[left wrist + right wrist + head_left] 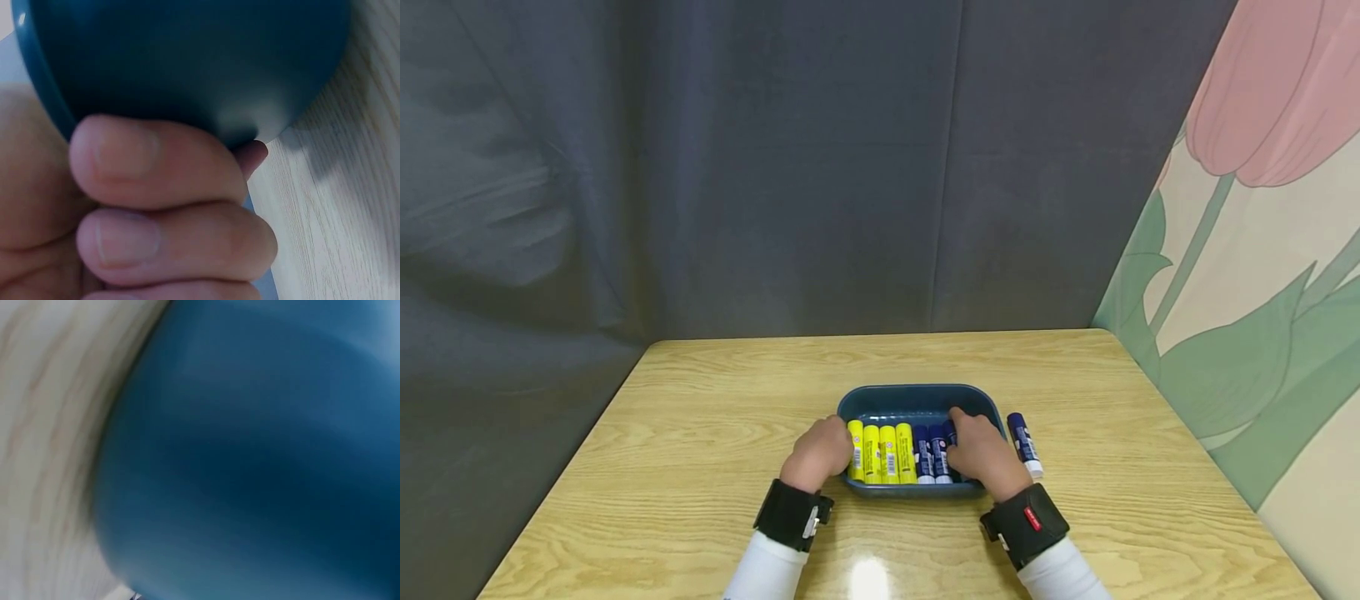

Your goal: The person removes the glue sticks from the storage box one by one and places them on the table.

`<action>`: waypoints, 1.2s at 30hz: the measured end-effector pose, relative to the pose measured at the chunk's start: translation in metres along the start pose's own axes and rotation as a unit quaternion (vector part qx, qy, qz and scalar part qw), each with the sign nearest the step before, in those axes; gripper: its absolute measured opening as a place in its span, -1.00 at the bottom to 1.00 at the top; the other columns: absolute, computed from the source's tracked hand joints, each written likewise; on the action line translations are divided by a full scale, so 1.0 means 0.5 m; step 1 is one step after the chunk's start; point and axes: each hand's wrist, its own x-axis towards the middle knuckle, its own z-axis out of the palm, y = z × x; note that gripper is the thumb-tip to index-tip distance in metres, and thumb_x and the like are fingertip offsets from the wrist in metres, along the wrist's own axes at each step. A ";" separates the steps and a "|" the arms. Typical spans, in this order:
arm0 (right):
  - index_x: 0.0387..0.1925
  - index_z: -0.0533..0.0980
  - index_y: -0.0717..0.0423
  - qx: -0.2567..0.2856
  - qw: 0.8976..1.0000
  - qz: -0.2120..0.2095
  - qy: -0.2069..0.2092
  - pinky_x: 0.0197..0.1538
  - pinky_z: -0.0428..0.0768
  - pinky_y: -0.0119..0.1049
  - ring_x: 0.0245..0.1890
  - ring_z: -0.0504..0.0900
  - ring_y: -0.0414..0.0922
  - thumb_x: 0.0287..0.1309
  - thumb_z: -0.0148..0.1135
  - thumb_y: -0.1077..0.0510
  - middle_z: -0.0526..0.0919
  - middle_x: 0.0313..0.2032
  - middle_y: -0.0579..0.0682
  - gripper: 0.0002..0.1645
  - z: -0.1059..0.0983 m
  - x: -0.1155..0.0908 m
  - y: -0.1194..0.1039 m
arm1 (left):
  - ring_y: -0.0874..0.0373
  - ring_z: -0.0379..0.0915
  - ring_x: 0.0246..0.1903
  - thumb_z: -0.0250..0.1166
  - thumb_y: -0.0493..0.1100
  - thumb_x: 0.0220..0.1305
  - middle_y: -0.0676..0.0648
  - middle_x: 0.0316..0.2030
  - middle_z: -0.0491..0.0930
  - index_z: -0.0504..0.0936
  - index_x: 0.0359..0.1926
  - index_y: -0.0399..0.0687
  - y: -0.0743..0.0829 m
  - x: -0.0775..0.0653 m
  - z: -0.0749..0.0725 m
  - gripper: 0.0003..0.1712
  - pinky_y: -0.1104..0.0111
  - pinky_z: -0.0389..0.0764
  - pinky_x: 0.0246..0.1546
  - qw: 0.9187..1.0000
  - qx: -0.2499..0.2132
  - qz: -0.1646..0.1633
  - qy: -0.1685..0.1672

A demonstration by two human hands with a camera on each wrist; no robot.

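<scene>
My left hand [822, 450] grips the left end of a dark blue-green tray [917, 492]; in the left wrist view its curled fingers [162, 164] lie against the outside wall. Inside the tray, several yellow glue sticks [880, 454] stand in a row on the left. Beside them lie dark blue glue sticks [932, 454] with white ends. My right hand [988, 454] reaches over the tray's right side and pinches the rightmost blue glue stick [951, 432], mostly hidden by the hand. The right wrist view shows only the tray's blurred outer wall [250, 456], no fingers.
Another blue glue stick [1024, 444] with a white end lies on the wooden table [737, 400], just right of the tray and close to my right hand. A dark grey curtain [805, 167] hangs behind the table, and a wall with painted tulips [1247, 333] borders the right.
</scene>
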 end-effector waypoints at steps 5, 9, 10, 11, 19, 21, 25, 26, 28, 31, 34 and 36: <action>0.27 0.27 0.26 -0.011 1.000 -0.005 0.007 -0.44 0.45 -0.23 -0.32 0.52 -0.03 -0.05 0.16 0.32 0.51 0.05 0.28 -0.25 0.005 -0.001 -0.005 | 0.08 0.33 -0.62 -0.04 -0.27 0.32 -0.11 -0.57 0.39 0.48 -0.33 -0.28 -0.003 -0.001 0.000 -0.81 0.34 0.31 -0.64 1.000 0.003 -0.004 0.003; 0.25 0.30 0.25 -0.030 0.999 -0.009 0.018 -0.29 0.54 -0.12 -0.26 0.52 -0.02 -0.07 0.18 0.30 0.51 0.06 0.29 -0.27 0.008 -0.001 -0.011 | 0.08 0.33 -0.62 -0.03 -0.27 0.32 -0.11 -0.57 0.38 0.48 -0.33 -0.28 -0.004 -0.003 -0.003 -0.81 0.34 0.31 -0.65 1.000 0.004 -0.006 0.004; 0.24 0.31 0.25 -0.032 0.999 -0.009 0.019 -0.28 0.54 -0.10 -0.27 0.52 -0.02 -0.07 0.18 0.30 0.51 0.05 0.29 -0.27 0.008 0.000 -0.011 | 0.08 0.33 -0.62 -0.03 -0.27 0.32 -0.11 -0.58 0.38 0.48 -0.33 -0.28 -0.004 -0.003 -0.003 -0.81 0.34 0.30 -0.65 1.000 0.004 -0.006 0.004; 0.24 0.31 0.25 -0.034 0.999 -0.008 0.020 -0.26 0.54 -0.10 -0.27 0.52 -0.02 -0.08 0.19 0.30 0.51 0.06 0.29 -0.27 0.008 0.000 -0.012 | 0.08 0.32 -0.62 -0.03 -0.27 0.32 -0.11 -0.57 0.38 0.48 -0.33 -0.27 -0.005 -0.003 -0.004 -0.81 0.34 0.30 -0.65 1.000 0.003 -0.005 0.004; 0.23 0.31 0.27 -0.029 0.999 -0.014 0.020 -0.36 0.48 -0.19 -0.33 0.49 -0.03 -0.07 0.18 0.31 0.53 0.03 0.29 -0.28 0.008 0.003 -0.009 | 0.08 0.32 -0.62 -0.05 -0.26 0.33 -0.11 -0.57 0.38 0.47 -0.29 -0.29 -0.008 -0.003 -0.005 -0.80 0.34 0.30 -0.65 1.000 -0.001 -0.001 0.004; 0.24 0.30 0.27 -0.026 0.999 -0.011 0.016 -0.32 0.49 -0.16 -0.30 0.50 -0.01 -0.06 0.17 0.31 0.52 0.04 0.30 -0.28 0.006 0.003 -0.009 | 0.08 0.33 -0.62 -0.05 -0.26 0.34 -0.11 -0.57 0.38 0.47 -0.27 -0.30 -0.009 -0.003 -0.005 -0.80 0.34 0.30 -0.64 1.000 -0.002 0.000 0.002; 0.25 0.29 0.28 -0.020 1.000 -0.013 0.010 -0.27 0.52 -0.13 -0.26 0.51 0.00 -0.05 0.16 0.31 0.51 0.06 0.30 -0.27 0.004 0.003 -0.010 | 0.08 0.33 -0.62 -0.05 -0.26 0.34 -0.11 -0.56 0.39 0.47 -0.25 -0.30 -0.010 -0.003 -0.005 -0.80 0.34 0.29 -0.64 1.000 -0.004 -0.001 0.002; 0.25 0.28 0.28 -0.020 1.000 -0.015 0.009 -0.27 0.52 -0.13 -0.26 0.51 0.00 -0.05 0.16 0.31 0.51 0.06 0.30 -0.27 0.004 0.002 -0.010 | 0.07 0.33 -0.61 -0.05 -0.26 0.34 -0.12 -0.56 0.39 0.47 -0.25 -0.30 -0.010 -0.002 -0.005 -0.80 0.34 0.29 -0.64 1.000 -0.003 -0.001 0.004; 0.25 0.28 0.28 -0.016 1.000 -0.016 0.009 -0.34 0.51 -0.18 -0.31 0.51 -0.03 -0.05 0.17 0.31 0.52 0.03 0.29 -0.27 0.002 0.001 -0.009 | 0.07 0.32 -0.61 -0.05 -0.27 0.34 -0.12 -0.56 0.38 0.47 -0.26 -0.31 -0.009 -0.002 -0.003 -0.80 0.33 0.29 -0.64 1.000 -0.005 0.001 0.005; 0.25 0.29 0.28 -0.006 1.000 -0.012 0.010 -0.50 0.45 -0.25 -0.46 0.52 -0.07 -0.07 0.17 0.34 0.58 -0.10 0.25 -0.26 -0.003 -0.004 -0.004 | 0.07 0.32 -0.61 -0.05 -0.27 0.33 -0.12 -0.56 0.38 0.47 -0.27 -0.31 -0.005 -0.002 0.000 -0.80 0.33 0.29 -0.64 1.000 -0.007 0.006 0.002; 0.24 0.29 0.28 -0.005 1.000 -0.011 0.013 -0.54 0.42 -0.27 -0.53 0.51 -0.10 -0.08 0.18 0.35 0.59 -0.18 0.22 -0.26 -0.008 -0.007 -0.001 | 0.08 0.32 -0.62 -0.05 -0.27 0.32 -0.11 -0.57 0.38 0.47 -0.28 -0.30 -0.002 -0.001 0.001 -0.81 0.34 0.29 -0.64 1.000 -0.011 0.009 0.001; 0.24 0.28 0.29 -0.006 1.000 -0.016 0.013 -0.49 0.44 -0.26 -0.50 0.52 -0.08 -0.06 0.18 0.34 0.59 -0.17 0.23 -0.27 -0.011 -0.007 -0.001 | 0.08 0.31 -0.63 -0.04 -0.28 0.32 -0.11 -0.57 0.38 0.48 -0.30 -0.30 -0.001 0.000 0.000 -0.81 0.34 0.28 -0.65 1.000 -0.012 0.006 0.003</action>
